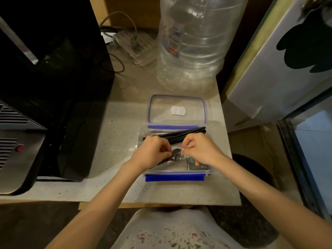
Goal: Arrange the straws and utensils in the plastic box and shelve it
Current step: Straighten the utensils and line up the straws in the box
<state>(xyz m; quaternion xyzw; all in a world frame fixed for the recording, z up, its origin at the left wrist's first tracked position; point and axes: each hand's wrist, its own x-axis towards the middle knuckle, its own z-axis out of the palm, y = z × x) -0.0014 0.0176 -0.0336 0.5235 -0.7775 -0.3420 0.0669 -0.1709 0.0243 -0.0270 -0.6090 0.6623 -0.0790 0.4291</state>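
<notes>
A clear plastic box (175, 171) with blue clips stands open on the counter, its lid (177, 109) lying flat just behind it. Black straws (186, 133) lie slanted across the box's far side. My left hand (154, 152) and my right hand (201, 150) are both over the box, each pinching one end of a black plastic spoon in a clear wrapper (175, 155). A small dark green packet (195, 166) lies in the box's near right corner, partly under my right hand.
A large clear water bottle (194, 44) stands behind the lid. A black appliance (45, 87) fills the left side, with a metal machine (16, 159) in front of it. A power strip (133, 42) with cables lies at the back. The counter's edge (161, 203) is near me.
</notes>
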